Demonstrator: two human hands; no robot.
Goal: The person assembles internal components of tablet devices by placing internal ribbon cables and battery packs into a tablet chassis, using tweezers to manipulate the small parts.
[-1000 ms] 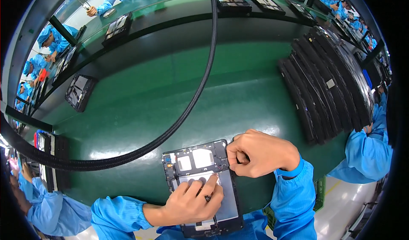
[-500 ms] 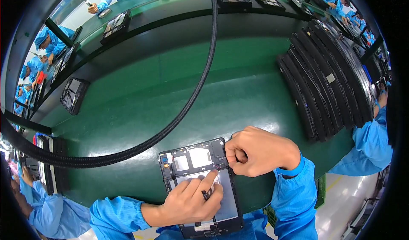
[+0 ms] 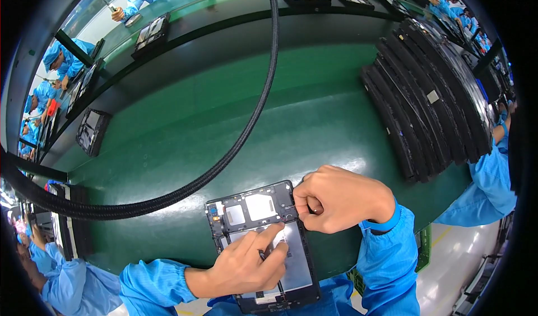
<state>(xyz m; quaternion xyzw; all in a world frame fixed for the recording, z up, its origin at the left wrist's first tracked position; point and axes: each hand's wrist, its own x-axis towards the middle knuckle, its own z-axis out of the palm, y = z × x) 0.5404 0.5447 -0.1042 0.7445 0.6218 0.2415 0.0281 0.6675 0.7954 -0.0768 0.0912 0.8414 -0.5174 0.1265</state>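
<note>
An opened tablet (image 3: 274, 191), with its black frame, pale plates and grey inner surface exposed, lies slightly tilted at the front edge of the green table. Across its middle rests my left hand (image 3: 244, 263), fingers apart, with the index fingertip touching just below the upper section. A dark band shows at its fingers. My right hand (image 3: 342, 198) is closed in a pinch at the tablet's upper right edge. Whatever its fingertips hold is hidden; a thin line runs on the tablet beside them. Blue sleeves cover both forearms, and a blue band circles my right wrist.
A thick black braided cable (image 3: 235, 148) loops over the green table (image 3: 185, 114). Leaning stacks of black tablet-like units (image 3: 414, 108) stand at the right, with another stack (image 3: 70, 220) at the left. One unit (image 3: 93, 131) lies far left. A raised shelf (image 3: 207, 27) crosses behind; co-workers sit around.
The tablet has shifted slightly left at its top, and my left hand has slid a little left and down. My right hand keeps its pinch at the edge. The view has turned slightly.
</note>
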